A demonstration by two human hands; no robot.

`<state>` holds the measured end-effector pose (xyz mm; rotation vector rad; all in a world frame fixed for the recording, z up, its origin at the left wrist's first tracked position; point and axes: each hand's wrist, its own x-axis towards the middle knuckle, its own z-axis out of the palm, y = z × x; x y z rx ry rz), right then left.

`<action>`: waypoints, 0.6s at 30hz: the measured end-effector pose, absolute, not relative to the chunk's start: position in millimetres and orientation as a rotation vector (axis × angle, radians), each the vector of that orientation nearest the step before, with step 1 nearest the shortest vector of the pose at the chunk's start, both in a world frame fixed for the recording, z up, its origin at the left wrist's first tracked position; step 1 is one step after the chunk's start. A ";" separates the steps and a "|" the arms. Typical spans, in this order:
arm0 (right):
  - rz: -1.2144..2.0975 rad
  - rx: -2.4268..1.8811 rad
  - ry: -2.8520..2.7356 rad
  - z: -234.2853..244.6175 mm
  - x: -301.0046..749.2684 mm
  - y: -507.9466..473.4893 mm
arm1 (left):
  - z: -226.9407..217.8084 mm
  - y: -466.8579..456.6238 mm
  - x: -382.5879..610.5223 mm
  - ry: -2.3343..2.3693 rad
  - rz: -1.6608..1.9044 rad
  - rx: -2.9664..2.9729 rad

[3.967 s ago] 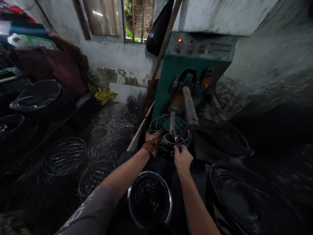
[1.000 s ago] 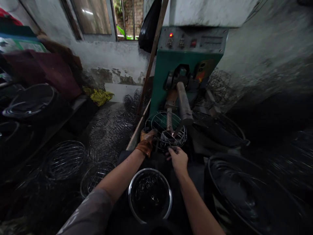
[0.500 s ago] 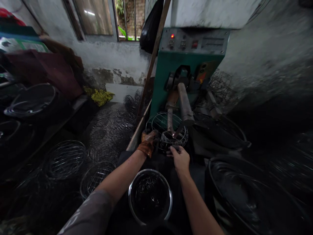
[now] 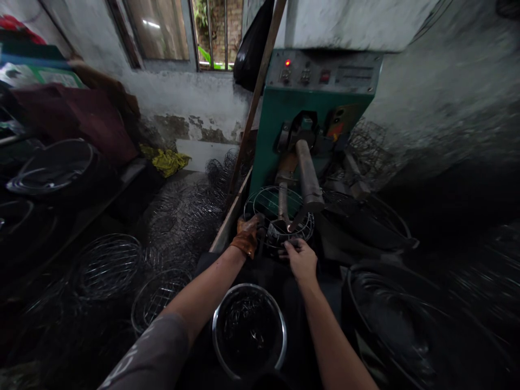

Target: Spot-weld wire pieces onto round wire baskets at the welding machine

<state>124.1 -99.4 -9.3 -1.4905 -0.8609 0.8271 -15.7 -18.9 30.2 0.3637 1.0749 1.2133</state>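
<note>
A round wire rack (image 4: 266, 196) sits at the electrodes of a green spot welder (image 4: 260, 135). My left hand (image 4: 247, 230), in a worn brown glove, is closed on the rack's left side. My bare right hand (image 4: 301, 259) is at the near side of the rack, thumb and fingertips pinched just below the electrode tips. Whatever lies in that pinch is too small and dark to make out. A bright spot shows where the upper electrode (image 4: 298, 218) meets the work. Nearer to me, between my forearms, stands a metal-rimmed bowl (image 4: 215, 330) with small bent wire pieces in it.
Finished-looking round wire grids (image 4: 108, 265) lie in a heap on the left. A large dark basin (image 4: 351, 303) stands on the right. A wooden board (image 4: 231, 219) and a leaning post (image 4: 254, 108) border the welder's left side. A yellow cloth (image 4: 168, 161) lies by the wall.
Little differs. The view has shifted slightly, and both hands keep their places at the rack. The bright spot at the electrode tips has moved only a little with the view.
</note>
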 end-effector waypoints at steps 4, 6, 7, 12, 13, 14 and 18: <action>0.826 -1.507 -0.855 -10.7 128.0 -94.8 | 33.4 -17.2 -12.4 1.067 1.208 0.350; 0.828 -1.514 -0.852 -10.7 129.2 -93.4 | 35.4 -17.7 -11.6 1.039 1.199 0.350; 0.827 -1.519 -0.855 -10.4 129.5 -93.0 | 36.1 -17.8 -11.3 1.034 1.194 0.342; 0.826 -1.533 -0.876 -4.3 128.5 -93.8 | 35.6 -14.6 -9.8 1.095 1.166 0.298; 0.820 -1.534 -0.881 -2.7 128.2 -94.1 | 34.8 -13.3 -9.7 1.092 1.165 0.300; 0.809 -1.536 -0.888 -1.2 128.2 -94.3 | 34.0 -11.9 -9.6 1.080 1.163 0.304; 0.793 -1.547 -0.912 1.9 130.1 -93.8 | 29.4 -6.4 -7.8 1.052 1.166 0.336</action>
